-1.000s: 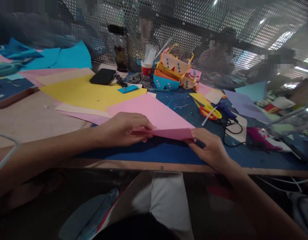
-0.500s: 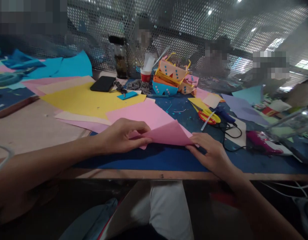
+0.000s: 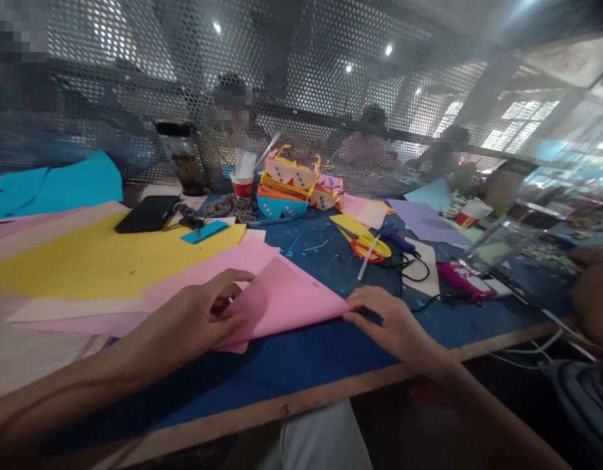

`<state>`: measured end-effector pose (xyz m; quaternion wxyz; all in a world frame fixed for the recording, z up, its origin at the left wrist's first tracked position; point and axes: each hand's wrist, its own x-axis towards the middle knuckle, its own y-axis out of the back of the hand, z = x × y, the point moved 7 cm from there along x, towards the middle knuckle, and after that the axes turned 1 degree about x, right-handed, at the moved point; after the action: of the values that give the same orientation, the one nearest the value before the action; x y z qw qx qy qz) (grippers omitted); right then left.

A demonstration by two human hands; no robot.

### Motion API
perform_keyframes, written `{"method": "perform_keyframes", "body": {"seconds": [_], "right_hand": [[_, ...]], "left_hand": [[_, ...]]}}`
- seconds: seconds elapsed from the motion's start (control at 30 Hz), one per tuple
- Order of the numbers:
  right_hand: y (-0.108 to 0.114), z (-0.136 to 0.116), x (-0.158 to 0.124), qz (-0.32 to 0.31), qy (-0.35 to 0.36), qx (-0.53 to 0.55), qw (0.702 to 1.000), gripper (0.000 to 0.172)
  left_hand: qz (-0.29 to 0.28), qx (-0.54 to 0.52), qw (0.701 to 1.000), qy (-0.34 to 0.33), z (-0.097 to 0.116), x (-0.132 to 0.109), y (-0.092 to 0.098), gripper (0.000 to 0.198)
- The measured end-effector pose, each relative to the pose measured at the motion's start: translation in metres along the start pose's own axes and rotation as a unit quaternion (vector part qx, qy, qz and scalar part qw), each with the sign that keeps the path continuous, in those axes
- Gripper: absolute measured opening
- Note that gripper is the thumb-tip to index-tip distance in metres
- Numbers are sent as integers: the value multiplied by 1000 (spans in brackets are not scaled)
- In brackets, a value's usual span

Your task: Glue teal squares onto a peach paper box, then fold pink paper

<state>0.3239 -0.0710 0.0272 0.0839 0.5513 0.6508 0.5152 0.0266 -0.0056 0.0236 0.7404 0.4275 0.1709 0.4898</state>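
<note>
Holding folded pink paper, left hand grasping one side, right hand pinching a corner; probably light, creasable (edges safest)

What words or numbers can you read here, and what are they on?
None can be read.
Red-and-white cup by the string: any print is too small and blurred.
Red-and-yellow cup on the right: marks too blurred to read.
Magenta thing: its pale patches show no clear letters.
Folded pink paper: no readable writing.
</note>
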Motion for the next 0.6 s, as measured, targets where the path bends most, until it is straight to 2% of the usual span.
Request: {"method": "perform_keyframes", "body": {"seconds": [0.07,0.1,0.27,0.43,0.6], "right_hand": [[0,2,0,-1,-15,-4,1000,9],[0,3,0,-4,-22,-9,1000,10],[1,7,0,-17,-54,-35,998,13],[0,12,0,-23,-93,-47,994,15],[-1,17,-1,-19,-116,-67,991,16]], "left_hand": [[-2,25,1000,-13,3,3,-2,70],[-4,38,999,-27,6,3,-2,72],[-37,90,990,-97,20,7,-6,36],[-35,123,987,-97,15,15,-7,36],[-19,160,979,-127,24,19,-9,37]]}}
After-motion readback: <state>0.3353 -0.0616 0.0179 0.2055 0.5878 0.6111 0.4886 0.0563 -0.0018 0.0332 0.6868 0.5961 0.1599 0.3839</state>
